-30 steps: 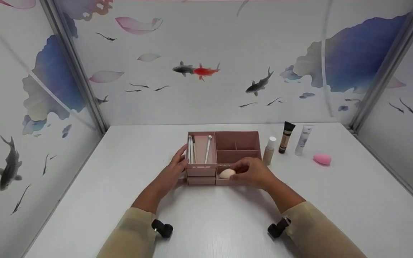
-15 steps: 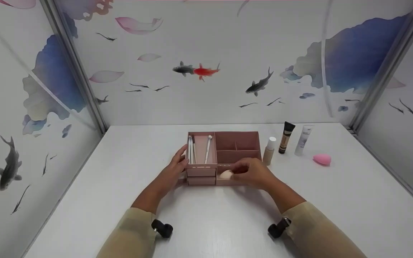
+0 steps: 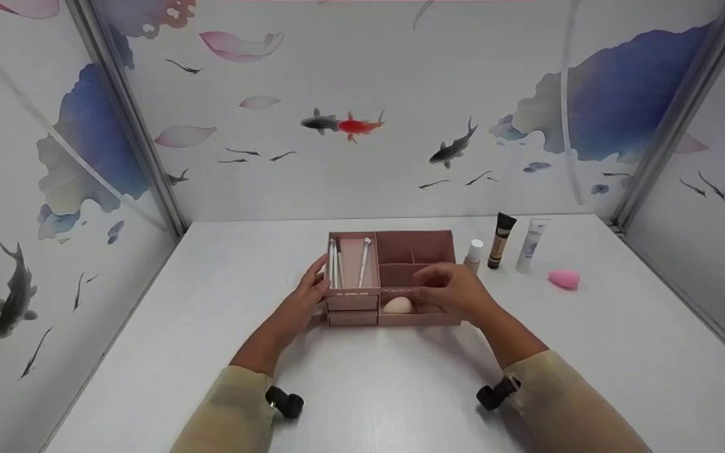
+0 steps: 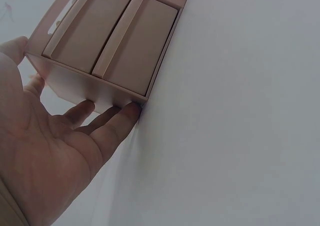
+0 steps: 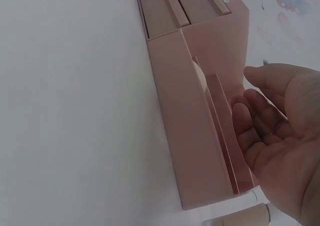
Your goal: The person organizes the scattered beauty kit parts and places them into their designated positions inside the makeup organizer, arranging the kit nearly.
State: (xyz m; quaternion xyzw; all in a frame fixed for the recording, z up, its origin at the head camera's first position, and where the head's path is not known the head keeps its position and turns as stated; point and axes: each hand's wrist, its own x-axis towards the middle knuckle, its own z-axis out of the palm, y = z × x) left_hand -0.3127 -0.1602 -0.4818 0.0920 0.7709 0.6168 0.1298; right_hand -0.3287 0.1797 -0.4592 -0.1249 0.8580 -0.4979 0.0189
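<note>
A pink cosmetics organizer (image 3: 353, 302) stands mid-table, its two small drawers at front left. My left hand (image 3: 306, 290) rests against its left side; in the left wrist view, the fingertips (image 4: 131, 110) touch the side wall. In the front right compartment lies a beige makeup sponge (image 3: 398, 305), only partly visible past the front wall in the right wrist view. My right hand (image 3: 457, 290) hovers over that compartment, right of the sponge and apart from it. Its fingers (image 5: 245, 118) are loosely bent with nothing between them. Several makeup brushes (image 3: 364, 263) lie in the upper left tray.
Right of the organizer stands a foundation bottle (image 3: 474, 251), partly hidden by my right hand. Beyond it are a black-capped tube (image 3: 500, 242) and a white tube (image 3: 530, 246). A pink makeup sponge (image 3: 564, 279) lies farther right on the white table (image 3: 362, 390).
My right hand has let go of the beige makeup sponge and moved up and slightly right. The sponge stays in the front compartment. My left hand holds its place.
</note>
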